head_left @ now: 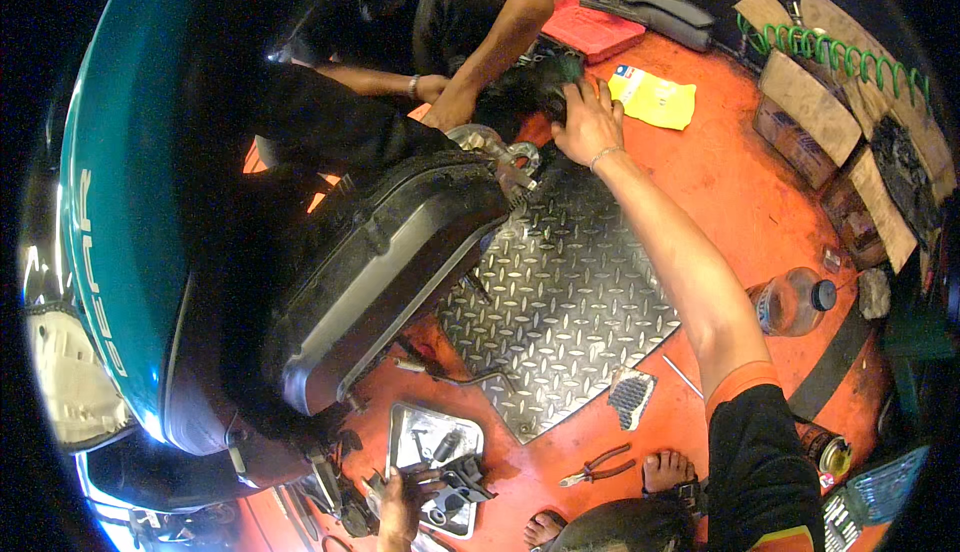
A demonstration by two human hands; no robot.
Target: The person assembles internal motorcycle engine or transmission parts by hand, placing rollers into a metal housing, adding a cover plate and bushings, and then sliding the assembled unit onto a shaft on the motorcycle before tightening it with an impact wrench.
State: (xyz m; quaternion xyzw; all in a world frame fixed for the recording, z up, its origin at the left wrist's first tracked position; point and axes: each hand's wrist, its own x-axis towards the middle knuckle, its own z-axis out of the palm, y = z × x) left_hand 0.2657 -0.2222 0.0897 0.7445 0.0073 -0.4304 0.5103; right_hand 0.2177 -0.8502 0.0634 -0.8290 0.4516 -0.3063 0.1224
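A teal scooter [125,252] fills the left side, its long dark engine casing [390,272] slanting toward the middle. My right hand [590,127] is stretched out beyond the metal plate, fingers apart over a dark, shadowed clutter beside a yellow packet [660,100]. What its fingertips touch is hard to make out. At the bottom my left hand [400,502] is closed around a black plastic part [462,482], over the edge of a metal tray [400,432]. Inside the tray lie small dark metal parts [440,447].
Across from me a co-worker's hands [450,102] work by the casing's far end. Pliers [597,467] lie near my feet, below a diamond-patterned metal plate [570,322]. A plastic bottle [795,302], cardboard boxes [810,122] and a green coiled hose [840,52] are right.
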